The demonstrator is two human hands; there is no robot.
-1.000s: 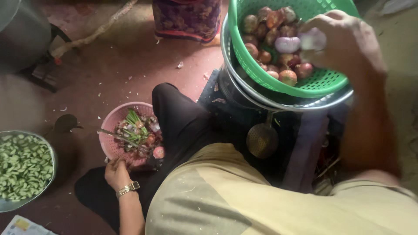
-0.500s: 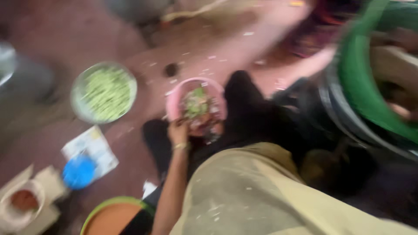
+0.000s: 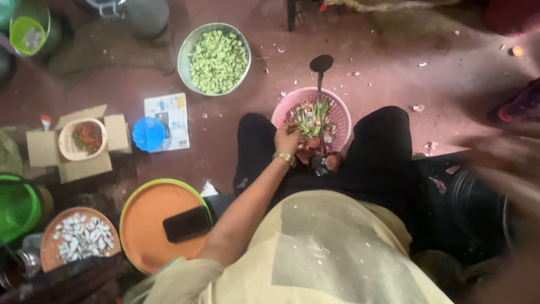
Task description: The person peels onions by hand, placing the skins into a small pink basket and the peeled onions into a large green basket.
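My left hand [image 3: 288,138] rests at the near rim of the pink basket [image 3: 336,114], which sits on the floor between my knees. Its fingers are curled into the contents; whether they grip a piece, I cannot tell. My right hand [image 3: 506,169] is a blur off to the right, so the state of its fingers is undeterminable. The basket holds reddish bulbs, peelings and green stalks, mixed. A dark ladle [image 3: 320,65] lies just beyond it. Beyond my fingers to the left stands a steel bowl [image 3: 185,56] full of cut green pieces. Nearer me on the left, an orange plate [image 3: 146,217] carries a phone [image 3: 187,223]. Judgement: sorting partly done, much remaining.
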